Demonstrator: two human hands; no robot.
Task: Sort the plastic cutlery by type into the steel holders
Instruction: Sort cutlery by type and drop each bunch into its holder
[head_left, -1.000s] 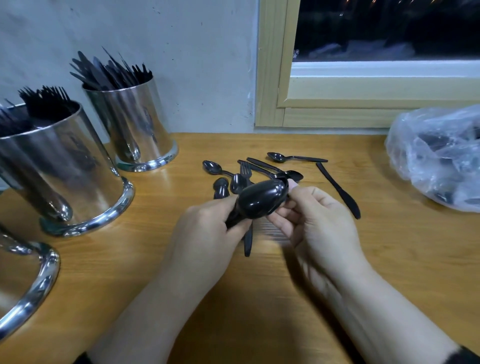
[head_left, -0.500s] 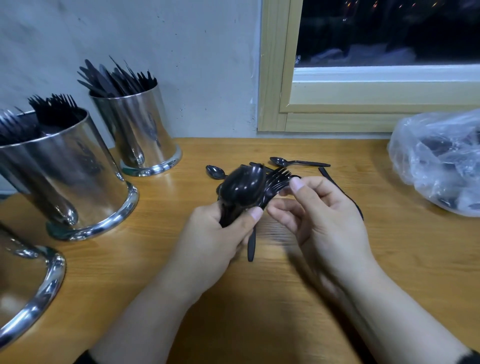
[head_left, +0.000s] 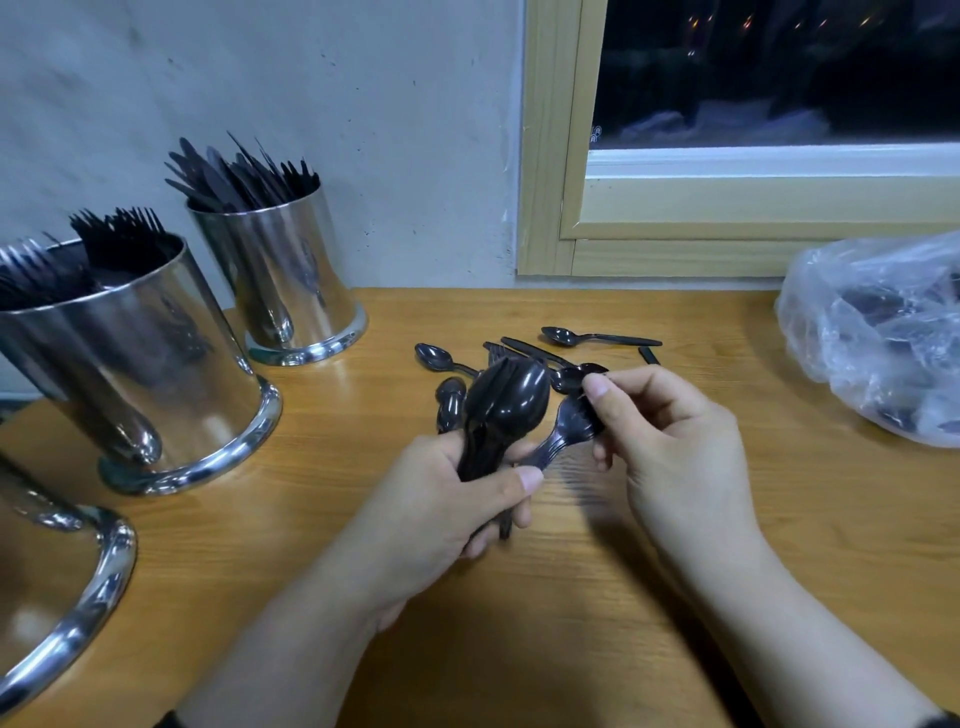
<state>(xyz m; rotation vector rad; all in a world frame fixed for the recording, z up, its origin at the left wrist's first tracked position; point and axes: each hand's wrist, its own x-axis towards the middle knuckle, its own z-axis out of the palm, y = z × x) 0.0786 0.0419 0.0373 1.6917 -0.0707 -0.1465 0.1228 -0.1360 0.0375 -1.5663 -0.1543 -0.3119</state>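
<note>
I see the right hand now pinching a fork peeled off the bundle the left hand grips, centre frame; type separated, ready for holder.

Wooden table, steel holders, loose cutlery, bag

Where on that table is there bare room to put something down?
Bare wood lies between the right hand and the plastic bag, and in front near the arms. Crowded: loose cutlery beyond the hands, steel holders at left.

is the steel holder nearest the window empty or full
Full: black plastic cutlery crowds above the rim of the round steel holder.
</note>
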